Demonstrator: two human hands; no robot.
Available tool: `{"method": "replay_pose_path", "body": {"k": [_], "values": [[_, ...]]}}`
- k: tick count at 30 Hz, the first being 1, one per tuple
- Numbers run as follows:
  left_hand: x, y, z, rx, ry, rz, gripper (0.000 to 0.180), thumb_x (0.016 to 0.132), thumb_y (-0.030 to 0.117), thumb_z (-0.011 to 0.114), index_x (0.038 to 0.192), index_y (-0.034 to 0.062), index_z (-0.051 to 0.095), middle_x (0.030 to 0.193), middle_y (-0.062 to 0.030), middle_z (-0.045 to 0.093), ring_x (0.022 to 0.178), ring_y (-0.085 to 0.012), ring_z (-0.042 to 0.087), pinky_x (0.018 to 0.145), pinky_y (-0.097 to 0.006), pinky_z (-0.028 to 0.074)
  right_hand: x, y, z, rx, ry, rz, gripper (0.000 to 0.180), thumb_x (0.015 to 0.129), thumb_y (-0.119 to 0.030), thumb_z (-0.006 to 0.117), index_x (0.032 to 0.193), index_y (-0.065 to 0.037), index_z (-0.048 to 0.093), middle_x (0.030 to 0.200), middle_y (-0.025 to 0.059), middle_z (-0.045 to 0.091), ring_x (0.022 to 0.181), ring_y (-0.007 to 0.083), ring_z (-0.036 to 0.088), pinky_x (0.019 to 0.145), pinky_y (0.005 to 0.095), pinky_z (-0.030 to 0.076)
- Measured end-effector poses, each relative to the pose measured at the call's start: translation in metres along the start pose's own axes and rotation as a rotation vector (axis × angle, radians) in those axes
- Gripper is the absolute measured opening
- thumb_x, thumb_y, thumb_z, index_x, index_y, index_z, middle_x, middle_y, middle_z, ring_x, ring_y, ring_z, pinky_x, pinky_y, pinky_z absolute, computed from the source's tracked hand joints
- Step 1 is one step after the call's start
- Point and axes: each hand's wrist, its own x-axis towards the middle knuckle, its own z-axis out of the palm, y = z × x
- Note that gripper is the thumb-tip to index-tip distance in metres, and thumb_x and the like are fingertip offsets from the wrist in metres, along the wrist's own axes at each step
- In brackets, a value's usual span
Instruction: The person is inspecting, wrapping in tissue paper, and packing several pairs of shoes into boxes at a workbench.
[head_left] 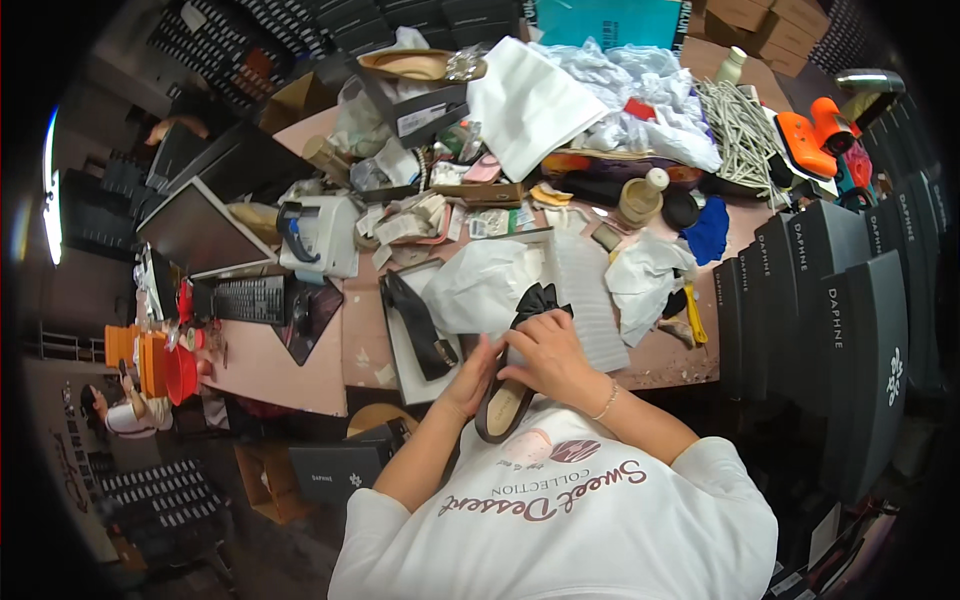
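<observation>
Shoe [503, 410] with the black bow [540, 303] is on your side of the open shoebox [411, 388]. You've got your left hand [474, 379] and right hand [548, 352] both grasping it; another black shoe [417, 328] lies inside.

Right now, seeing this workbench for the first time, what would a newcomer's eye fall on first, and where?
Probably the dark bow-topped shoe, between the left hand and the right hand, just in front of the white T-shirt. Then perhaps the beige shoe with a glittering ornament at the bench's far side, and the dark grey shoeboxes lined up on the right.
</observation>
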Motion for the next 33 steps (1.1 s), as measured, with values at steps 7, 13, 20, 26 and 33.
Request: {"method": "replay_pose_path", "body": {"k": [7,13,20,26,33], "values": [[-0.007,0.023,-0.02,0.031,-0.105,0.095,0.071,0.092,0.028,0.056,0.146,0.0053,0.016,0.143,-0.0106,0.032,0.131,-0.0178,0.033,0.106,-0.033,0.03,0.028,0.01,0.018,0.192,-0.131,0.148,0.05,0.067,-0.026,0.074,0.11,-0.004,0.058,0.095,0.0134,0.061,0.089,0.0306,0.055,0.079,0.0403,0.043],[0.001,0.039,-0.078,-0.256,0.105,0.284,0.072,0.081,0.022,0.065,0.142,0.0096,0.028,0.124,-0.0089,0.051,0.109,-0.0201,0.054,0.09,-0.035,0.046,0.029,0.064,0.019,0.224,-0.053,0.337,0.053,0.073,-0.026,0.069,0.115,0.002,0.055,0.099,0.0217,0.061,0.095,0.0372,0.056,0.084,0.0424,0.045],[0.035,0.031,-0.075,-0.355,0.049,0.181,0.057,0.09,0.046,0.052,0.129,0.0053,0.045,0.109,-0.022,0.062,0.091,-0.0289,0.065,0.079,-0.037,0.054,0.072,0.144,0.111,0.219,-0.34,0.539,0.033,0.081,-0.02,0.057,0.108,-0.001,0.061,0.09,0.024,0.064,0.087,0.0406,0.061,0.081,0.0454,0.048],[0.057,0.004,-0.07,-0.471,0.223,0.113,0.054,0.09,0.046,0.05,0.123,0.0032,0.051,0.105,-0.0212,0.063,0.087,-0.0245,0.065,0.073,-0.033,0.055,0.028,0.124,0.106,0.21,-0.642,0.283,0.019,0.079,-0.011,0.054,0.093,-0.002,0.063,0.089,0.0208,0.063,0.085,0.0364,0.06,0.077,0.0416,0.049],[0.047,0.003,-0.078,-0.559,0.256,0.014,0.044,0.09,0.04,0.052,0.116,0.0046,0.058,0.1,-0.0105,0.066,0.087,-0.0215,0.065,0.075,-0.034,0.054,0.095,0.18,0.116,-0.423,-0.267,0.245,0.031,0.078,-0.007,0.054,0.108,-0.008,0.057,0.098,0.0133,0.057,0.088,0.0319,0.06,0.073,0.0425,0.05]]}}
